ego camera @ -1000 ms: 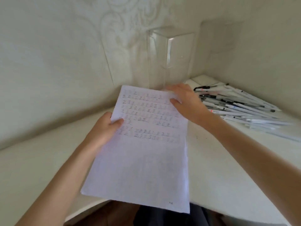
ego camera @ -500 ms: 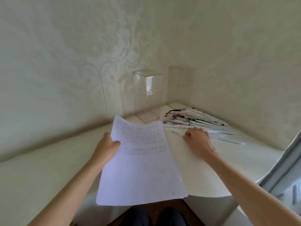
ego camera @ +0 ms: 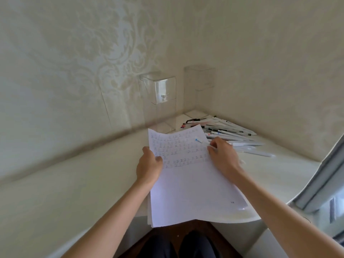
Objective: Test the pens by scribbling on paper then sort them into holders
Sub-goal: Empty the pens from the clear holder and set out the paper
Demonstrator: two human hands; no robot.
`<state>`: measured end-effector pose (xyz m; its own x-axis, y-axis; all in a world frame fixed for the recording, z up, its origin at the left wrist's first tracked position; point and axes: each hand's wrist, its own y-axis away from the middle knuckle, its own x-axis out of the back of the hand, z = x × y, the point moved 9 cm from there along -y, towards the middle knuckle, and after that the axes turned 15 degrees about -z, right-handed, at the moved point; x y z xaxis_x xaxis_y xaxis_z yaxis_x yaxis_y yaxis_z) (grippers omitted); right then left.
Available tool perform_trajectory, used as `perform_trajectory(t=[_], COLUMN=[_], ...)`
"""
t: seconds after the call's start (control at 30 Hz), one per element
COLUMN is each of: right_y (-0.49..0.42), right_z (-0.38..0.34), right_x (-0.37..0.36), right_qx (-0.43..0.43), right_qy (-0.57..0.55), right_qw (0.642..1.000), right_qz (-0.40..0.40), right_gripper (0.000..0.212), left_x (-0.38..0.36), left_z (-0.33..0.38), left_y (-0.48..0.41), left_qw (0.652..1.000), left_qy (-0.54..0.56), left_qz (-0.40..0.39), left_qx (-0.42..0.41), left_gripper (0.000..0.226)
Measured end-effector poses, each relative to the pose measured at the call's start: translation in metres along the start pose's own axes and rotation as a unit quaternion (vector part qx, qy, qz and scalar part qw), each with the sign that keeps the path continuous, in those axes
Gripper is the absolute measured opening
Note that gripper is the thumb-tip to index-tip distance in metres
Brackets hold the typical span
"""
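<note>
The white table (ego camera: 74, 183) fills the corner between 2 patterned walls. A sheaf of paper (ego camera: 189, 192) lies along its middle, the far half covered in rows of small pen marks, the near end overhanging the table's edge. In the far corner stand 2 clear holders, the left holder (ego camera: 158, 94) nearer and the right holder (ego camera: 199, 79) against the wall. Just right of them a pile of pens (ego camera: 227, 131) lies on the table, touching the paper's far right corner. The left hand (ego camera: 149, 166) grips the paper's left edge, thumb on top. The right hand (ego camera: 223, 155) rests at the paper's right edge, fingers curled, pinching a clear pen with a blue label (ego camera: 199, 140) that lies across the sheet.
</note>
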<state>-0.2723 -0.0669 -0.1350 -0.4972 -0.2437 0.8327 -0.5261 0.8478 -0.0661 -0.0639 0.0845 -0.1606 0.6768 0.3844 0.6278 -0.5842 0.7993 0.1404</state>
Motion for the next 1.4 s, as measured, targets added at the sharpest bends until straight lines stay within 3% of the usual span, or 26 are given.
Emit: perform_trajectory(t=[0.07,0.17,0.27,0.37,0.5,0.63,0.77,0.93,1.0,1.17,1.3,1.4], right_y=[-0.003,-0.007,-0.009,-0.011,-0.023,-0.035,-0.054,-0.098,-0.112,-0.123,-0.106,-0.086], right_z=[-0.003,-0.005,-0.004,0.001,-0.018,-0.041,-0.070,-0.126,-0.141,-0.146,-0.159,-0.192], right_x=[-0.003,-0.011,-0.014,-0.006,-0.002,-0.034,-0.020,-0.028,-0.038,-0.046,-0.039,-0.041], right_qx=[-0.003,-0.001,0.001,0.002,0.077,0.098,0.089,0.064,0.051,0.041,0.082,0.122], right_qy=[0.029,0.105,0.122,0.055,0.007,0.110,-0.024,-0.241,-0.266,-0.297,-0.315,-0.332], right_qw=[1.000,0.994,0.992,0.998,0.997,0.980,0.990,0.961,0.955,0.948,0.944,0.934], right_qz=[0.006,0.009,0.010,0.028,-0.014,-0.133,-0.106,-0.123,-0.122,-0.104,-0.052,-0.057], right_gripper=[0.010,0.016,0.017,0.018,0.014,0.018,0.034,0.112,0.126,0.122,0.112,0.113], left_x=[0.000,0.017,0.034,0.039,0.046,0.051,0.050,0.050,0.051,0.060,0.089,0.126], left_z=[-0.001,-0.003,0.021,0.057,0.074,0.063,0.051,0.039,0.018,-0.036,-0.056,-0.077], left_y=[-0.007,-0.024,-0.044,-0.065,-0.092,-0.112,-0.129,-0.108,-0.088,-0.035,-0.004,0.005], left_qw=[1.000,0.992,0.997,0.990,0.985,0.990,0.991,0.986,0.986,0.963,0.968,0.976], left_qy=[-0.024,-0.121,-0.050,0.030,0.088,0.061,0.057,0.036,-0.048,-0.237,-0.234,-0.212], left_qz=[-0.004,0.033,0.042,0.020,0.046,0.054,0.003,-0.056,-0.084,-0.100,-0.041,0.004], left_qx=[0.004,0.032,-0.050,-0.135,-0.143,-0.118,-0.120,-0.150,-0.138,-0.079,-0.078,-0.047], left_gripper=[0.022,0.043,0.067,0.087,0.103,0.094,0.097,0.103,0.097,0.095,0.081,0.077])
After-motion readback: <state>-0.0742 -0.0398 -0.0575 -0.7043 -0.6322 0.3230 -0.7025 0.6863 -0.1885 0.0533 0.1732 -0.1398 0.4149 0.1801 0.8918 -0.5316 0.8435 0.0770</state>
